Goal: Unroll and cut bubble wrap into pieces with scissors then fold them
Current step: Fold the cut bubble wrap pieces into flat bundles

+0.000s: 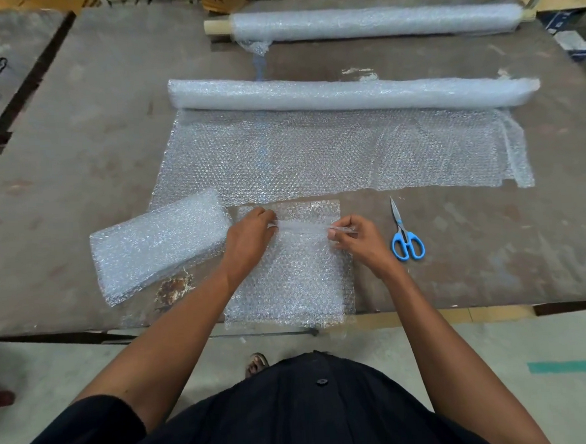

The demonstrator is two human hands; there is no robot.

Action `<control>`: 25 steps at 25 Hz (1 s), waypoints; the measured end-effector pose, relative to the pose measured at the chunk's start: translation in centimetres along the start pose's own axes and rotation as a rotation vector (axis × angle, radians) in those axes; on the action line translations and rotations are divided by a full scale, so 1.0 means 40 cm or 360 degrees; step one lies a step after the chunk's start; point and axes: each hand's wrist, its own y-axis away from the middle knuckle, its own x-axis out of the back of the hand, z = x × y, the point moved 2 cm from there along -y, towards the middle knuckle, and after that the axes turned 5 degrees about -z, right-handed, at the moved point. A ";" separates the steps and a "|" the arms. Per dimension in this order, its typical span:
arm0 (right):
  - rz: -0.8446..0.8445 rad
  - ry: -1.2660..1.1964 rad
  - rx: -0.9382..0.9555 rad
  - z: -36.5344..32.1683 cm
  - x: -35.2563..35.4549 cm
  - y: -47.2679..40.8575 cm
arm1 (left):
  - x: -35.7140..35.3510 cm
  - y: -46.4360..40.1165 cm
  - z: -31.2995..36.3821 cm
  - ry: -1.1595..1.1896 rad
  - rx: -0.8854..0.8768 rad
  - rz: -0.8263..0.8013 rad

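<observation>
Head view | left hand (251, 233) and right hand (356, 238) each pinched the cut piece (288, 277), fold line running 9-to-3 | scissors (405, 237) at 3 o'clock, nearer right hand

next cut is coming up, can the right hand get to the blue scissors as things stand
Probably yes: the blue scissors lie in the open on the table just right of the right hand, nothing between. But that hand pinches the bubble wrap piece and must let go first.
</observation>
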 end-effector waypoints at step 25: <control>0.0351 0.0545 0.0263 0.093 0.034 0.201 | 0.003 0.343 -0.011 0.0109 -0.0134 0.0161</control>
